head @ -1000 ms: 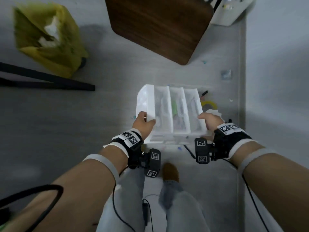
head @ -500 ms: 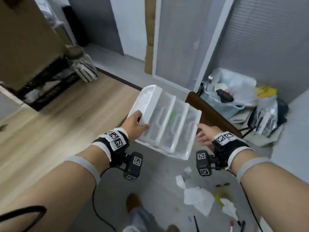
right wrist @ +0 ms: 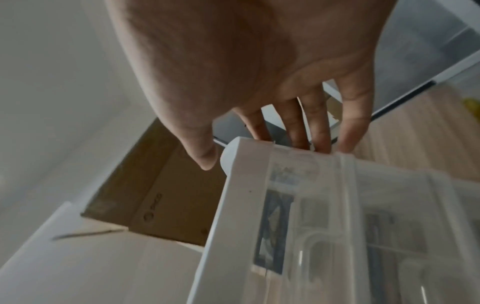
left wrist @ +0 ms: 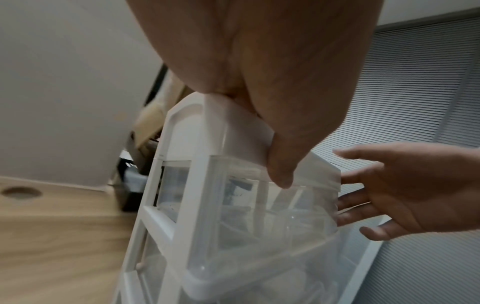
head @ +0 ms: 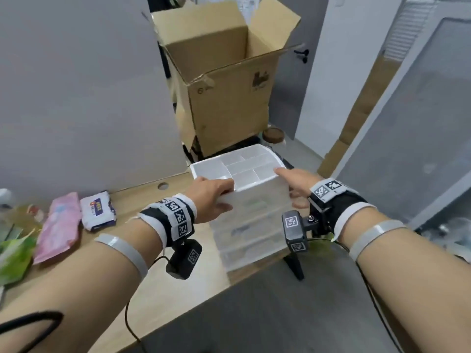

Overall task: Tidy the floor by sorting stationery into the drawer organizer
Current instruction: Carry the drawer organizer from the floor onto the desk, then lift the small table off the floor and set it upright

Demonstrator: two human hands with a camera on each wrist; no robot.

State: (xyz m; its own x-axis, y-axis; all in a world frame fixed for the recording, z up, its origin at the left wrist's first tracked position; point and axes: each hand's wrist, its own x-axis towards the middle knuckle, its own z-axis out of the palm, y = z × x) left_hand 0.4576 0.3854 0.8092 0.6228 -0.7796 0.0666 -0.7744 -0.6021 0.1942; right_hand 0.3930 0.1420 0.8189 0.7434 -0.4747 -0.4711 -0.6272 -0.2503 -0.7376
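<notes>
The drawer organizer [head: 251,200], white with clear drawers, stands at the centre of the frame on the right end of the wooden surface [head: 163,284]. The left hand [head: 212,198] grasps its top left corner, thumb pressed on the front. The right hand [head: 297,186] lies relaxed, fingers straight against its right side. A cardboard box [head: 224,80] stands behind.

white translucent drawer organizer [head: 251,215] upright, 3 drawers shut.

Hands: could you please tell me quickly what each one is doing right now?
Left hand: closed, gripping the drawer organizer at its top corner.
Right hand: open, fingers straight against the organizer's side.
</notes>
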